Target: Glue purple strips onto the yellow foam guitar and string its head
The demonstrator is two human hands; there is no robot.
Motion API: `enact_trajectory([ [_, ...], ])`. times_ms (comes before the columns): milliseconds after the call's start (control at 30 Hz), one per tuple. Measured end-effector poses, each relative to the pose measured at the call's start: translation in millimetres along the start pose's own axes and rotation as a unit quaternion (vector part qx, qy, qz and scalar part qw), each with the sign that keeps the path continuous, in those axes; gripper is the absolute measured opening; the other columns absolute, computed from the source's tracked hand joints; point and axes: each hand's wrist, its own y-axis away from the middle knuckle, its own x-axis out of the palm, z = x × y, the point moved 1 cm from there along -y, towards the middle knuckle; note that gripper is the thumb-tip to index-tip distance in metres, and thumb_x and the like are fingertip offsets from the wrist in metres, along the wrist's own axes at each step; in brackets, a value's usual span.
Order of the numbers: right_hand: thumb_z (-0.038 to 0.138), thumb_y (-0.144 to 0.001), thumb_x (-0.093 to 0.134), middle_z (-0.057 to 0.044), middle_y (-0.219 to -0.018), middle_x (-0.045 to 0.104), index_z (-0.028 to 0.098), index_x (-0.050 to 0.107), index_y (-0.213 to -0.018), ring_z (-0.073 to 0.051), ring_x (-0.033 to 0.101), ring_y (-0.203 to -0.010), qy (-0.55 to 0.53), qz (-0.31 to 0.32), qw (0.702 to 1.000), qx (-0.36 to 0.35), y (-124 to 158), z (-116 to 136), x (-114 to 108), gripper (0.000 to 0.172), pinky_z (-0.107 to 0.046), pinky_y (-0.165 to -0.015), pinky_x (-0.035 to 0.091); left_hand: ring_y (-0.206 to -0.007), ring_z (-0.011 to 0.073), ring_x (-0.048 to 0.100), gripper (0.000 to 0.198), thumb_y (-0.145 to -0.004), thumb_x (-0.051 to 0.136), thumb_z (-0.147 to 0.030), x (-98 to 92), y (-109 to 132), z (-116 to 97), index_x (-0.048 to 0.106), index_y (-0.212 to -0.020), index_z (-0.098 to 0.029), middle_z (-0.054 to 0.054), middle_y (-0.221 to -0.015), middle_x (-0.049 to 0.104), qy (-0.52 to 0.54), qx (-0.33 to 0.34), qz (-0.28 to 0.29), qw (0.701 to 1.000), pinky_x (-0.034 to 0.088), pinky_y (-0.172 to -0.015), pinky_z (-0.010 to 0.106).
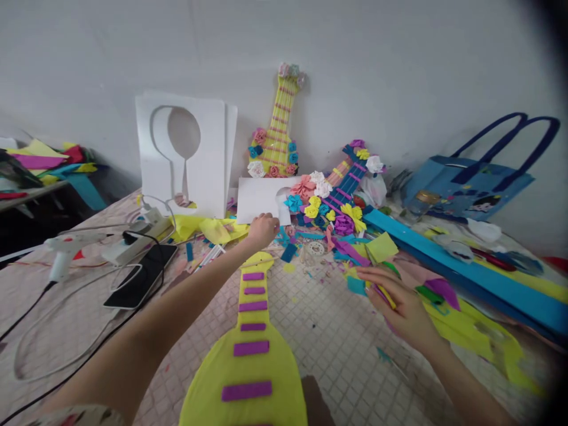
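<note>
One left hand (264,229) by white card (255,196), grip unclear; right hand (407,307), clamped on yellow object (387,297)

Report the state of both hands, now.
Left hand: fingers curled near the small white board; cannot tell if holding anything.
Right hand: closed, holding a slim yellow item.

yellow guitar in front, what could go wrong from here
The left arm passes beside the yellow guitar and might brush a purple strip loose. Scraps like the blue piece lie near its head and could slip underneath. The phone lies near that arm and could get nudged.
</note>
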Motion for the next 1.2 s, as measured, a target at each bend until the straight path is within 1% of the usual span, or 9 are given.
enact_trajectory([
  [100, 0.027, -0.089, 0.053, -0.003, -0.121, 0.063, 0.034, 0.062, -0.114, -0.024, 0.058, -0.114, -0.016, 0.005, 1.000, 0.006, 8.0, 1.0, 4.8, 0.028, -0.043, -0.096, 0.049, -0.101, 0.0204, 0.055, 0.024, -0.085, 0.048, -0.017, 7.6, -34.9, -16.3, 0.070, -0.097, -0.020, 0.009, -0.104, 0.063, 0.000, 0.001, 0.000, 1.000, 0.042, -0.085, 0.029],
  [200, 0.027, -0.089, 0.052, -0.003, -0.118, 0.065, 0.035, 0.063, -0.111, -0.023, 0.062, -0.110, -0.022, 0.011, 1.000, 0.015, 16.4, -0.4, 4.9, 0.026, -0.042, -0.089, 0.054, -0.106, 0.0238, 0.052, 0.024, -0.085, 0.048, -0.016, 22.3, -64.9, -32.1, 0.070, -0.095, -0.017, 0.012, -0.107, 0.062, -0.011, -0.016, 0.000, 1.000, 0.041, -0.086, 0.033],
  [267, 0.027, -0.089, 0.052, -0.003, -0.118, 0.065, 0.035, 0.063, -0.110, -0.024, 0.062, -0.108, -0.020, 0.010, 0.999, 0.023, 20.2, -1.4, 3.3, 0.025, -0.043, -0.088, 0.054, -0.111, 0.0266, 0.049, 0.024, -0.085, 0.048, -0.017, 32.5, -77.0, -39.1, 0.069, -0.098, -0.014, 0.015, -0.111, 0.060, -0.022, -0.025, -0.004, 0.999, 0.039, -0.090, 0.037],
  [467, 0.026, -0.090, 0.050, -0.003, -0.117, 0.066, 0.036, 0.063, -0.110, -0.023, 0.064, -0.106, -0.015, 0.017, 1.000, 0.012, 20.9, -1.1, 0.1, 0.025, -0.043, -0.087, 0.055, -0.116, 0.0278, 0.043, 0.024, -0.082, 0.051, -0.013, 48.1, -85.7, -47.6, 0.066, -0.100, -0.011, 0.017, -0.116, 0.058, -0.046, -0.040, 0.000, 0.998, 0.033, -0.095, 0.041],
  [633, 0.023, -0.090, 0.050, -0.001, -0.117, 0.066, 0.036, 0.063, -0.110, -0.020, 0.063, -0.107, -0.022, 0.025, 0.999, 0.005, 21.1, -4.3, 0.1, 0.027, -0.039, -0.089, 0.054, -0.115, 0.0267, 0.046, 0.023, -0.083, 0.049, -0.011, 40.4, -84.0, -48.7, 0.066, -0.098, -0.012, 0.016, -0.115, 0.061, -0.045, -0.046, 0.002, 0.998, 0.033, -0.094, 0.041],
  [767, 0.023, -0.090, 0.050, -0.001, -0.116, 0.066, 0.033, 0.063, -0.109, -0.019, 0.062, -0.109, -0.036, 0.024, 0.999, 0.025, 23.7, -9.3, 2.4, 0.025, -0.038, -0.092, 0.051, -0.108, 0.0277, 0.053, 0.022, -0.085, 0.048, -0.017, 21.2, -66.1, -44.4, 0.066, -0.097, -0.012, 0.016, -0.107, 0.064, -0.023, -0.049, 0.007, 0.998, 0.037, -0.091, 0.040],
  [900, 0.027, -0.090, 0.052, -0.003, -0.107, 0.069, 0.029, 0.065, -0.106, -0.020, 0.063, -0.103, -0.044, 0.029, 0.997, 0.058, 24.0, -12.2, 10.8, 0.020, -0.037, -0.090, 0.052, -0.087, 0.0197, 0.062, 0.020, -0.084, 0.051, -0.021, 9.1, -19.1, -45.3, 0.066, -0.097, -0.018, 0.007, -0.092, 0.069, 0.026, 0.000, 0.042, 0.999, 0.043, -0.078, 0.029],
  [1067, 0.029, -0.090, 0.051, -0.004, -0.102, 0.070, 0.026, 0.066, -0.102, -0.020, 0.065, -0.097, -0.034, 0.042, 0.996, 0.071, 16.0, -11.6, 20.5, 0.019, -0.036, -0.084, 0.053, -0.081, 0.0158, 0.064, 0.021, -0.078, 0.057, -0.016, 16.5, 44.3, -52.0, 0.067, -0.095, -0.020, 0.002, -0.089, 0.071, 0.090, 0.082, 0.082, 0.989, 0.045, -0.072, 0.024],
  [1200, 0.028, -0.090, 0.049, -0.004, -0.102, 0.070, 0.025, 0.066, -0.099, -0.021, 0.065, -0.096, -0.013, 0.057, 0.996, 0.060, -4.5, -9.8, 24.4, 0.019, -0.035, -0.083, 0.053, -0.080, 0.0156, 0.064, 0.019, -0.075, 0.061, -0.013, 22.4, 61.1, -47.3, 0.068, -0.093, -0.017, 0.003, -0.090, 0.071, 0.151, 0.149, 0.118, 0.970, 0.047, -0.072, 0.023],
])
